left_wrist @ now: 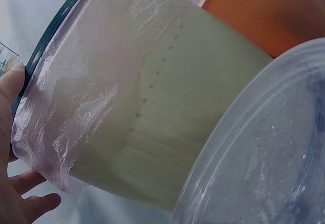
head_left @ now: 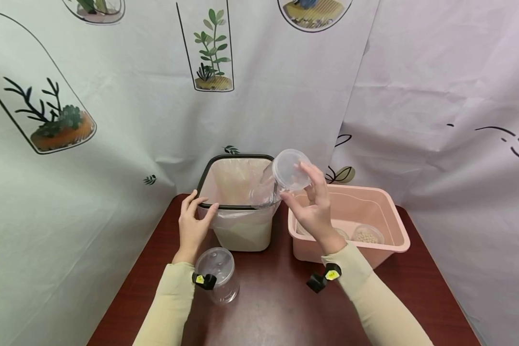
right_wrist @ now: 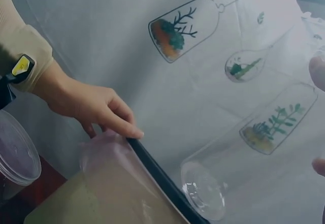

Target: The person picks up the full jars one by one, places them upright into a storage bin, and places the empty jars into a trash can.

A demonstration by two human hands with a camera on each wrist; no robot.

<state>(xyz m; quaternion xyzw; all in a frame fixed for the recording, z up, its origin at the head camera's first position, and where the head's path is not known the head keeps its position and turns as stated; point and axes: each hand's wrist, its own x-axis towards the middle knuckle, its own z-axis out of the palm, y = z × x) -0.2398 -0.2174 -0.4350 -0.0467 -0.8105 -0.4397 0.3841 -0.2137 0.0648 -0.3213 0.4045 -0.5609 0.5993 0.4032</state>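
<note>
My right hand (head_left: 315, 209) grips a clear plastic jar (head_left: 265, 185) by its lidded end, over the right side of the trash bin (head_left: 245, 236). The jar is tilted, its base pointing down and left towards the bin's opening. In the right wrist view the jar's base (right_wrist: 204, 191) shows beyond the dark rim (right_wrist: 160, 170). My left hand (head_left: 193, 229) pinches the bin's near left rim, over a thin pinkish bag (left_wrist: 96, 92) that lines it. Below that hand, a second clear lidded jar (head_left: 226, 286) stands upright on the table, partly behind the left wrist strap.
To the right of the bin stands a pink plastic tub (head_left: 372, 198), holding round clear containers, one with beige pellets (head_left: 366, 235). The dark red table (head_left: 277, 307) runs back to a printed white cloth (head_left: 285, 105).
</note>
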